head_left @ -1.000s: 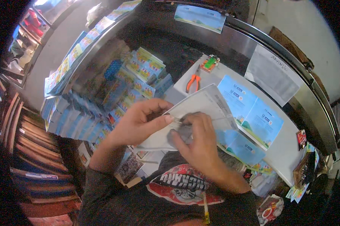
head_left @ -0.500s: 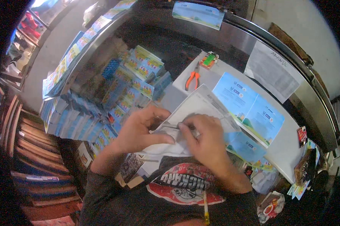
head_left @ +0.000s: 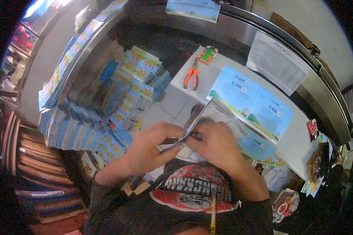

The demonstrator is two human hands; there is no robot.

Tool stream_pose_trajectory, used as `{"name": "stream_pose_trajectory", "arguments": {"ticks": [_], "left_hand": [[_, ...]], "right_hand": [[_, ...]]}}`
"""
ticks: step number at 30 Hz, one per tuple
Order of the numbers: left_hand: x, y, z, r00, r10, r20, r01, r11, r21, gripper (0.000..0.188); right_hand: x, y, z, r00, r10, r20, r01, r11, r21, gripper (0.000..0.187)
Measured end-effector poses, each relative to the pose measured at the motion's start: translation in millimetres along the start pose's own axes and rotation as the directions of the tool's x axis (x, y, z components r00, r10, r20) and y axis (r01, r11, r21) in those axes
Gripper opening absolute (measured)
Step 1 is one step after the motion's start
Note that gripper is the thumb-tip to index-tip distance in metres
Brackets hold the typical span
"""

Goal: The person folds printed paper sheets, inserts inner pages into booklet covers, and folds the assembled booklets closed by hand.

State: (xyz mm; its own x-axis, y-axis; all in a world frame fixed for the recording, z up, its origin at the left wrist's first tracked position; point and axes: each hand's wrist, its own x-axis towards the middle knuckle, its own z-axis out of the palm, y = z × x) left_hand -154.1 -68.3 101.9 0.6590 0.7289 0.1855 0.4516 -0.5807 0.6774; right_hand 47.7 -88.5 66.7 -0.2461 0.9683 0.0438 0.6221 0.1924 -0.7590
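Observation:
In front of my chest, both hands grip a folded printed paper (head_left: 225, 113), white and grey with pale print; I cannot tell whether it is one sheet or several. My left hand (head_left: 155, 145) is closed on its left edge, thumb below and fingers above. My right hand (head_left: 215, 143) pinches the paper close to the fold, its fingertips partly hidden. Just right of the paper, blue printed sheets (head_left: 250, 102) with a green hill picture lie on the white table (head_left: 180, 78).
Orange-handled pliers (head_left: 191, 77) and a small green-and-orange item (head_left: 207, 55) lie at the table's far left corner. Stacks of colourful booklets (head_left: 141, 64) stand to the left, beside a curved metal rail (head_left: 239, 21). A written paper (head_left: 276, 62) leans at the back.
The paper has turned from lying spread toward me to standing more edge-on, folded between my hands. My hands have come closer together. The whole view has shifted slightly.

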Motion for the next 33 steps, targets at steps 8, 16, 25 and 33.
{"name": "stream_pose_trajectory", "arguments": {"ticks": [8,16,25,33], "left_hand": [[0.6,9.6,-1.2,0.999,-0.019,-0.034,0.015,0.993,-0.114,0.031],[-3.2,-0.9,-14.9,0.980,-0.147,-0.136,0.177,0.953,0.246,0.025],[10.4,0.1,-78.0,0.895,-0.122,-0.428,0.041,0.980,-0.193,0.022],[79.0,58.9,-74.9,0.968,-0.217,-0.128,0.075,0.732,-0.677,0.030]], "right_hand": [[1.0,9.4,13.9,0.994,0.085,-0.064,-0.056,0.929,0.365,0.028],[-14.1,12.4,-10.6,1.000,-0.016,-0.018,0.017,0.998,0.061,0.034],[-29.8,16.7,-35.1,0.836,-0.346,-0.427,0.334,0.937,-0.105,0.098],[-0.3,3.6,26.2,0.826,-0.369,-0.427,0.414,0.910,0.016,0.096]]}}
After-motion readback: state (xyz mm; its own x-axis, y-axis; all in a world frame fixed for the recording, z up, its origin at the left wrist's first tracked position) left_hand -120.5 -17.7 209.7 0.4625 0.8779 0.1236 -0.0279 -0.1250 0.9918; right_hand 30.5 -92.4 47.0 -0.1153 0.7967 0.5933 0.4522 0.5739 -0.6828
